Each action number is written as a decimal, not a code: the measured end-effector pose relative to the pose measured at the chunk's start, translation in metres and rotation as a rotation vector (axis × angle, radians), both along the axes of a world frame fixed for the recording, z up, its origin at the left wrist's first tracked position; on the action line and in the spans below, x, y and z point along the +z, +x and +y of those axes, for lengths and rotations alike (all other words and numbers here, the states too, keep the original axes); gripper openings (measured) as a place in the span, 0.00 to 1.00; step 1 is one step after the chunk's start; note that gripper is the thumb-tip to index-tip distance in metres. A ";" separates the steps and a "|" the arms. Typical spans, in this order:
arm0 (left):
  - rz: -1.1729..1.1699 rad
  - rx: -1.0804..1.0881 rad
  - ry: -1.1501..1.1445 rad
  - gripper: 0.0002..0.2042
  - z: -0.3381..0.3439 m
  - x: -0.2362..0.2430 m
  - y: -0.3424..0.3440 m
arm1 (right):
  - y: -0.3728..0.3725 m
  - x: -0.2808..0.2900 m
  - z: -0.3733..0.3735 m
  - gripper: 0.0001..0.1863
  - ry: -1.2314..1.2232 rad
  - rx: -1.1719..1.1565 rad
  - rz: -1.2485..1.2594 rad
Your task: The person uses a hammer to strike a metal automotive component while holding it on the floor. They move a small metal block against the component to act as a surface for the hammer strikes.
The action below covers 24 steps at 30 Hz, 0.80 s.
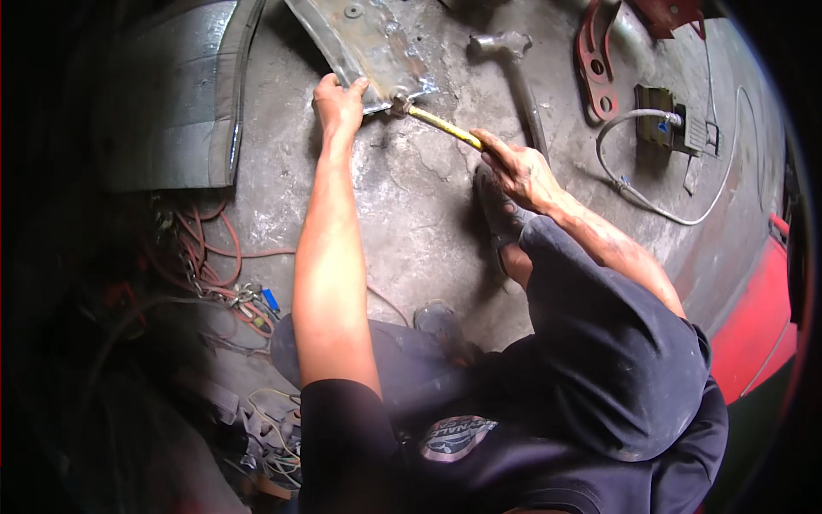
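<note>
Red hose point(261, 254), coiled at left. Yellow-handled hammer point(445, 128), gripped in right hand point(521, 174), head at near edge of metal plate point(366, 50). Plate's near-left corner held in left hand point(340, 104), thumb uppermost, over floor point(411, 197). Sledgehammer point(521, 81), right of plate. Red bracket point(602, 86), farther right.

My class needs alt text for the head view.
A person's left hand holds a metal plate by its edge; the right hand grips a yellow-handled hammer, its head at the plate. A larger hammer lies on the grey floor.
</note>
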<state>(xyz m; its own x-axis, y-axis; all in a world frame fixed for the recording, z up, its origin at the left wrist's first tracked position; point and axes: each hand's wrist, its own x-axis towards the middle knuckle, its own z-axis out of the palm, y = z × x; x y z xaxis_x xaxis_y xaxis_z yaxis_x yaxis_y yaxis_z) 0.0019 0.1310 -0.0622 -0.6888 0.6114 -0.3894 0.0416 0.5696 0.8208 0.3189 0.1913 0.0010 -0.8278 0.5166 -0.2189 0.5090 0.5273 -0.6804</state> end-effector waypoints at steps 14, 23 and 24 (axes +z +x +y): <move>0.074 -0.010 0.014 0.12 0.002 -0.008 0.001 | 0.023 0.001 0.011 0.32 0.170 -0.032 -0.145; -0.024 0.031 0.105 0.09 0.000 -0.014 -0.010 | 0.015 0.002 0.014 0.24 -0.229 -0.259 -0.081; -0.189 0.083 0.189 0.10 0.002 -0.007 -0.007 | 0.028 -0.015 0.011 0.24 -0.332 -0.381 -0.013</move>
